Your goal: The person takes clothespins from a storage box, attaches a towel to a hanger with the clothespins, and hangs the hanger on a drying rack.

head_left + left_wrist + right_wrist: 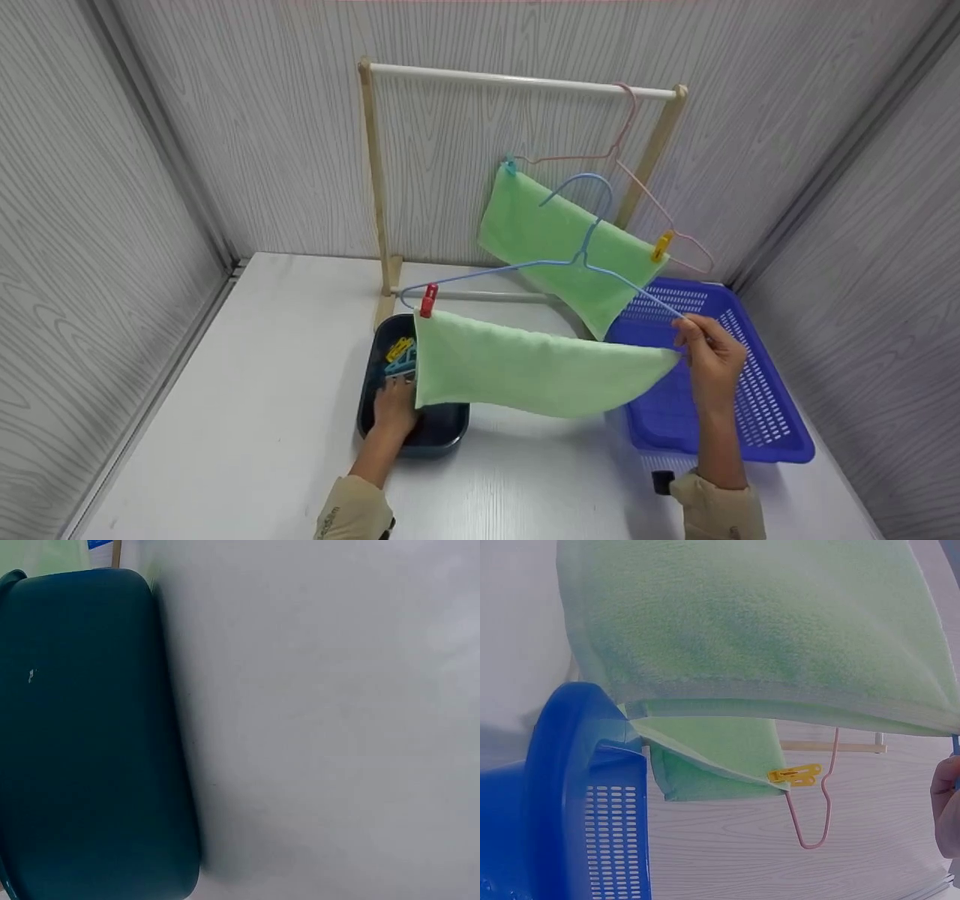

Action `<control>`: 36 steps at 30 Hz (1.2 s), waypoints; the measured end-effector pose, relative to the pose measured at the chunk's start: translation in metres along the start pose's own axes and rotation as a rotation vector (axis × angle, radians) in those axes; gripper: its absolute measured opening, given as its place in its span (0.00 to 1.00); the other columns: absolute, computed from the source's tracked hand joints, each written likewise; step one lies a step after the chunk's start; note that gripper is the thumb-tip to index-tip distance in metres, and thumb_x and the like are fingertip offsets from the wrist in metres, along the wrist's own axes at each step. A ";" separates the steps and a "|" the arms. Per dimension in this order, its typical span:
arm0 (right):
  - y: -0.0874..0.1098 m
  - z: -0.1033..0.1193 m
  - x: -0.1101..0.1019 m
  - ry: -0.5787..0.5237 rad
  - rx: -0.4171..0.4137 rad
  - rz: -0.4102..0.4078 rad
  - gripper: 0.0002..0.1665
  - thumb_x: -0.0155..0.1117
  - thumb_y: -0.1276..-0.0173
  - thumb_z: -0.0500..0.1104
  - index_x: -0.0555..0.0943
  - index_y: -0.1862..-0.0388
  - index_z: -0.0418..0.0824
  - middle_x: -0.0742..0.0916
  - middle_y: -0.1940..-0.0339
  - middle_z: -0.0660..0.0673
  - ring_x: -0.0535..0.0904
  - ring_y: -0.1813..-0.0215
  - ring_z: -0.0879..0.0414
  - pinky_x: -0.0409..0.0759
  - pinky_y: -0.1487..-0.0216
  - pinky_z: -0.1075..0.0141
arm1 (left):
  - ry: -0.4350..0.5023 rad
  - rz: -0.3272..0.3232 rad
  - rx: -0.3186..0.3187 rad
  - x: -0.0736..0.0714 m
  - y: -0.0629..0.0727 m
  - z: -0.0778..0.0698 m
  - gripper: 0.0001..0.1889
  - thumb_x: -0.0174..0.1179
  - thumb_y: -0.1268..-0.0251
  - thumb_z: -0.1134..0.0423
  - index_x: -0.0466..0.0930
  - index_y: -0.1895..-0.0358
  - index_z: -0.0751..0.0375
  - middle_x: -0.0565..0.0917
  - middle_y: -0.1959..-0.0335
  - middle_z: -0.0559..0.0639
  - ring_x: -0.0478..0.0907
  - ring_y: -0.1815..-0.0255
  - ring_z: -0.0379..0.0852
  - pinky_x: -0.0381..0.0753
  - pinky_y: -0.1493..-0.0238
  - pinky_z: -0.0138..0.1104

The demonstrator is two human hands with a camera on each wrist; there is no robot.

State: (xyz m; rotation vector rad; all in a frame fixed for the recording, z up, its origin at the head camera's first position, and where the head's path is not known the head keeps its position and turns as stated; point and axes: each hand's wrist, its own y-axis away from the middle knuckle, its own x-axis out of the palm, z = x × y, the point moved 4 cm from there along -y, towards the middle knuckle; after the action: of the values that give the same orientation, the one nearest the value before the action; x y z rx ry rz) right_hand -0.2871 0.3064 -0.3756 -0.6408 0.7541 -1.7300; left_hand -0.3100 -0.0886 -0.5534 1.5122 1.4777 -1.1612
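Observation:
My right hand (pixel 716 356) pinches the right end of a blue hanger (pixel 517 265) together with a corner of a light green towel (pixel 525 367). A red clothespin (pixel 428 300) fastens the towel's other corner at the hanger's left end. In the right wrist view, that towel (pixel 742 622) spreads across the top, the fingers at the right edge. My left hand (pixel 395 409) reaches into a dark tray (pixel 442 442), beside yellow clothespins (pixel 400 349) and teal clothespins (pixel 403 363); its fingertips are hidden. The left wrist view shows just the tray's outer wall (pixel 90 735) and the tabletop.
Behind stands a rack with a white rod (pixel 517 78) and wooden posts. From it hangs a pink hanger (pixel 622 139) with another green towel (pixel 555 225), held by a teal clip (pixel 511 165) and a yellow clip (pixel 661 246). A blue basket (pixel 765 375) sits right.

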 end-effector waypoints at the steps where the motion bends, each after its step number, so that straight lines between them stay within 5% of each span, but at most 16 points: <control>1: 0.000 0.000 0.000 0.005 -0.004 -0.001 0.06 0.54 0.37 0.24 0.78 0.70 0.20 0.77 0.82 0.41 0.62 0.84 0.55 0.61 0.86 0.76 | 0.003 -0.010 0.003 0.000 0.000 -0.001 0.16 0.60 0.42 0.69 0.78 0.50 0.67 0.76 0.53 0.68 0.70 0.48 0.66 0.70 0.53 0.56; 15: 0.003 -0.002 -0.002 0.032 -0.024 0.001 0.07 0.54 0.39 0.21 0.80 0.71 0.23 0.77 0.83 0.40 0.62 0.85 0.55 0.60 0.87 0.76 | 0.006 -0.057 -0.006 0.003 0.001 -0.001 0.08 0.60 0.44 0.70 0.81 0.62 0.69 0.80 0.66 0.62 0.76 0.61 0.59 0.75 0.62 0.51; 21: 0.001 0.003 0.001 -0.024 -0.029 0.020 0.07 0.52 0.39 0.19 0.78 0.72 0.20 0.77 0.84 0.41 0.61 0.87 0.59 0.59 0.87 0.76 | 0.053 -0.022 -0.032 0.002 0.000 -0.001 0.05 0.56 0.41 0.72 0.80 0.71 0.70 0.79 0.71 0.61 0.76 0.63 0.59 0.77 0.65 0.48; 36: 0.001 -0.003 -0.002 -0.014 -0.058 0.002 0.07 0.54 0.39 0.21 0.79 0.71 0.22 0.77 0.83 0.41 0.64 0.85 0.61 0.60 0.87 0.76 | 0.034 -0.049 -0.029 -0.001 -0.002 0.000 0.05 0.55 0.42 0.74 0.80 0.68 0.73 0.79 0.68 0.64 0.76 0.62 0.59 0.77 0.62 0.48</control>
State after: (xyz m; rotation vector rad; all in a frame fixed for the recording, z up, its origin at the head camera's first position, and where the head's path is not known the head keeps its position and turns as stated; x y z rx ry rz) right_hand -0.2885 0.3083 -0.3789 -0.6903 0.7971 -1.7053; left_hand -0.3116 -0.0887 -0.5520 1.4898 1.5559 -1.1429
